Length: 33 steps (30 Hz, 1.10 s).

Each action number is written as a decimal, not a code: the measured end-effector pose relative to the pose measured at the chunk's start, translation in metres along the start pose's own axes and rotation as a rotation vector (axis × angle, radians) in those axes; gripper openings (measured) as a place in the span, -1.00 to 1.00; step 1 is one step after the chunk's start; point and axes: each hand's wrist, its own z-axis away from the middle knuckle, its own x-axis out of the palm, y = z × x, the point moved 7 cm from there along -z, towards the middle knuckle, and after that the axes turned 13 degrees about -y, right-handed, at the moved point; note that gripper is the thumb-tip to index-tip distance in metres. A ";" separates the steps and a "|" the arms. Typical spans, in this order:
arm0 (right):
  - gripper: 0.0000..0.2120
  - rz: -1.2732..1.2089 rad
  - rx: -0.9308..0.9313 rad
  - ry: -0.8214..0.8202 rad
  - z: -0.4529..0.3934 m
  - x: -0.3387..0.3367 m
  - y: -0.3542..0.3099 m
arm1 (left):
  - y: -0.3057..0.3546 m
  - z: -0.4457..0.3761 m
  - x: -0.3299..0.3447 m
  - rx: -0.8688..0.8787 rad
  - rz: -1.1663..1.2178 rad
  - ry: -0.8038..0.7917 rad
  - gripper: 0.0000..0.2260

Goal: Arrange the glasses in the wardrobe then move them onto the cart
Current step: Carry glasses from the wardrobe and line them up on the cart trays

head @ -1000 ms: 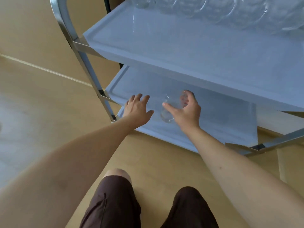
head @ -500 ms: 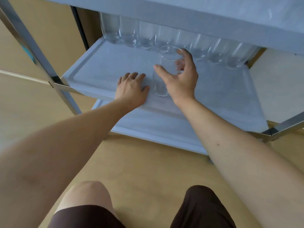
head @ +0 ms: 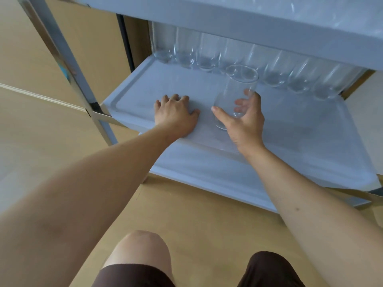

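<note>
Clear glass sits upright on the cart's middle shelf, the right hand cupped loosely round it with thumb and fingers spread. This looks like the setting-down step; next it needs sliding back beside the row of glasses at the rear. The left hand rests flat, fingers straight, on the shelf just beside it, arm extended.

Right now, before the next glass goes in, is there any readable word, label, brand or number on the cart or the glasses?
None can be read.
The glass in the right hand: clear, no print visible.
The row of glasses at the back of the shelf: no markings visible.
The cart post: a small blue patch, too blurred to read.
</note>
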 end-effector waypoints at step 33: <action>-0.25 0.082 -0.129 -0.208 -0.147 0.193 -0.044 | -0.117 -0.064 -0.032 0.034 -0.069 0.142 -0.46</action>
